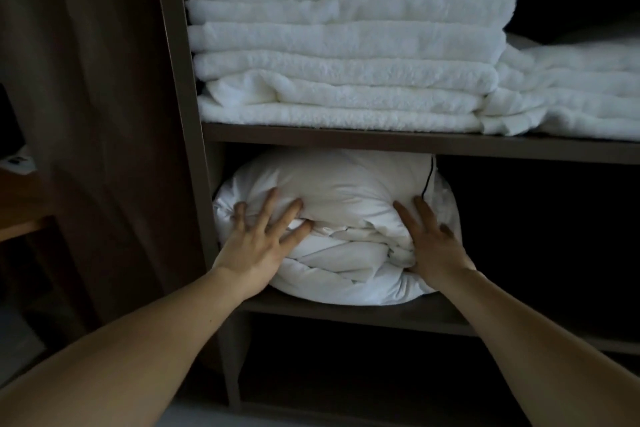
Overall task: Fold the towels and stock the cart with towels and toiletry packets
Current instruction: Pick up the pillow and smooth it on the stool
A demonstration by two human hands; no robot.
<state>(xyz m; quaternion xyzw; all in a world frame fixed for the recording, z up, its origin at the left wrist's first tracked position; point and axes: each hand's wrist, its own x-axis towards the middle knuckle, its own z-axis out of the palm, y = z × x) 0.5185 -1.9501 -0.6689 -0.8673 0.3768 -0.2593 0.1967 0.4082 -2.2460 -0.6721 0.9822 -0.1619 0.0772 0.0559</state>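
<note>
On the middle shelf [398, 314], centre frame, both hands press a white bedding bundle [349, 184].
The left hand [258, 239] and right hand [429, 239] lie flat, fingers spread and straight, on either side of the bundle, probably to steady or squeeze it. The folded towels [343, 42] are stacked on the upper shelf [415, 144], with a lower stack [568, 87] at right. That shelf board crowds the bundle from above, and a dark curtain [97, 80] hangs at left.

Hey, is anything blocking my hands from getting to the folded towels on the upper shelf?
Nothing visible blocks them. The towel stack sits at the open front of the upper shelf. Both the left hand and right hand rest flat on the white bedding bundle one shelf below.
</note>
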